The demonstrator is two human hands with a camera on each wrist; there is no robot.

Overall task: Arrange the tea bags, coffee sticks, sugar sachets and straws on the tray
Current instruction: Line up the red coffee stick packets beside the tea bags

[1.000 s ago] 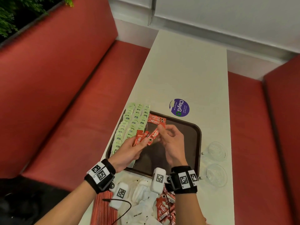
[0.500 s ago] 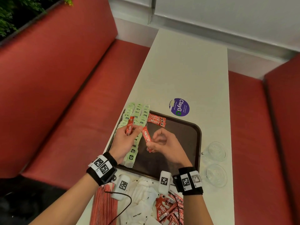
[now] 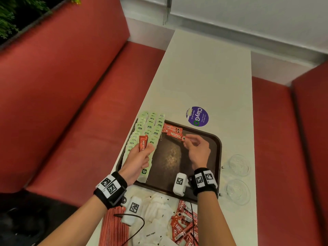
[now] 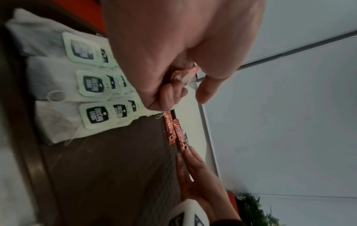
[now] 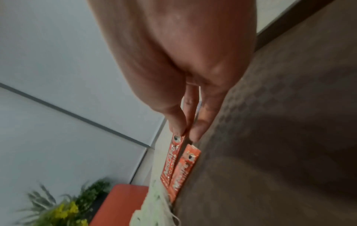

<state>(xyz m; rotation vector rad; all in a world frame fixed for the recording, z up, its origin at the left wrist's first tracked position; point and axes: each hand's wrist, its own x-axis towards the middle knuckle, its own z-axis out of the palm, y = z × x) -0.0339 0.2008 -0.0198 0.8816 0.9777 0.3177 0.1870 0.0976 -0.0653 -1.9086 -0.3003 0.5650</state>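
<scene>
Coffee-stick step: right hand (image 3: 196,150) grip pinches a stick (image 3: 175,135) down beside the first at tray (image 3: 217,157) 12 o'clock, left hand (image 3: 140,158) grip holds spare sticks (image 3: 142,143) over tea bags (image 3: 150,126) at 9; next, release and feed another.

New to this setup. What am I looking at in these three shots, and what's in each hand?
No robot here: a person works with bare hands, wearing one camera on the head and one on each wrist, on black bands with printed markers.

The head view looks down on a white table between red benches. The two wrist views look along each hand at its fingers.

On the brown tray lie rows of green tea bags along its left side and a coffee stick at the far edge. Nearer the person, off the tray, are white sugar sachets, loose coffee sticks and red striped straws.

The left hand holds coffee sticks. The right hand pinches the end of another stick, placing it beside the first.
</scene>
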